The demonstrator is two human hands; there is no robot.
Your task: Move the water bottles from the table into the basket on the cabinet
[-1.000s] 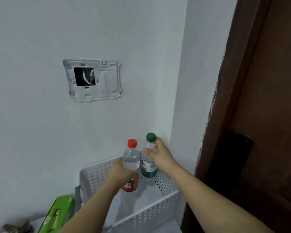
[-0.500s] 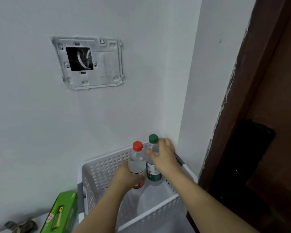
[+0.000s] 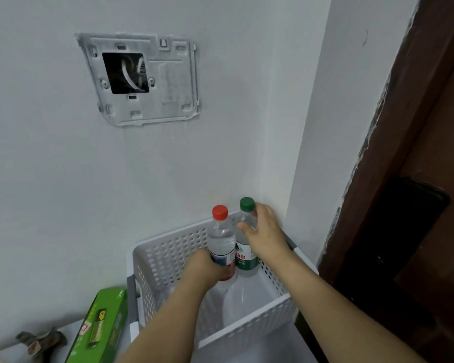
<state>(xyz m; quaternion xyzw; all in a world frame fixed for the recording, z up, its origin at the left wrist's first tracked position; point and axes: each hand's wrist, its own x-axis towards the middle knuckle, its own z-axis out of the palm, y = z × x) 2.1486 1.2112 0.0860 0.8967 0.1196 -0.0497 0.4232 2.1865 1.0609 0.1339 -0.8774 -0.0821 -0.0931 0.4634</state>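
Note:
A white perforated basket (image 3: 168, 260) stands against the wall in the corner. Two clear water bottles stand upright side by side inside it, at its back right. The red-capped bottle (image 3: 220, 237) has a red label, and my left hand (image 3: 203, 269) grips it around the lower body. The green-capped bottle (image 3: 244, 260) has a green label, and my right hand (image 3: 264, 234) holds it around the neck and shoulder. Both bottles' bases are low in the basket; whether they touch its floor cannot be seen.
A green battery box (image 3: 100, 328) lies just left of the basket. A dark small object (image 3: 41, 341) sits at the lower left. An open wall mounting plate (image 3: 139, 79) hangs above. A dark brown door frame (image 3: 393, 153) stands close on the right.
Both hands have lowered the two bottles deeper into the basket, toward its back right. The camera has tilted down and moved closer.

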